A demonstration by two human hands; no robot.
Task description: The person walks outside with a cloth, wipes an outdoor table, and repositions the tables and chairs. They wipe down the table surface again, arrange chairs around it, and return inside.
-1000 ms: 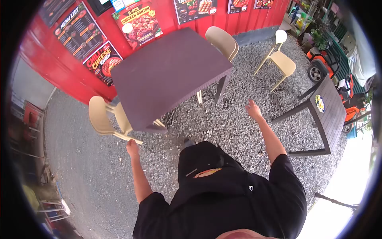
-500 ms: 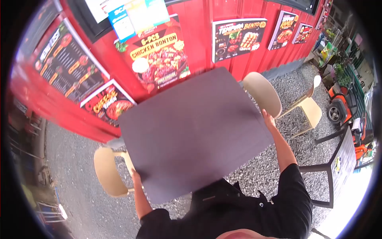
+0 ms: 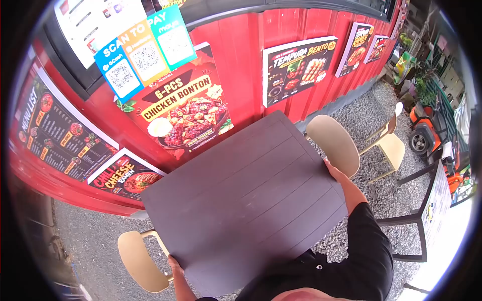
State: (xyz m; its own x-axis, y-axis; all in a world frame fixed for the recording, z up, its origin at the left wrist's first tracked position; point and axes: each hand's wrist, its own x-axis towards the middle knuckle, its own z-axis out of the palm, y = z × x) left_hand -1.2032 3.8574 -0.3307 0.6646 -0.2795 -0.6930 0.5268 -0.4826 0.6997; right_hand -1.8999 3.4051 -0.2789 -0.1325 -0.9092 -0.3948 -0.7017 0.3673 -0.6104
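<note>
A dark brown, plank-patterned table fills the middle of the view, its far side close to the red wall. My left hand grips the table's left edge near the front corner, its fingers partly hidden beneath the rim. On the opposite edge, my right hand is closed around the side of the tabletop. A beige chair stands by the left side, close to my left hand. Another beige chair is at the right side, just beyond my right hand. The table's legs are hidden under the top.
The red wall carries menu posters, including a chicken poster and a scan-to-pay sign. Gravel covers the ground. Farther right are a cream chair, a dark-framed table and an orange wheeled machine.
The view has tilted up, so the wall signs show more fully and the table sits lower in view. Both hands stay on the table's edges. The plank lines are sharper now.
</note>
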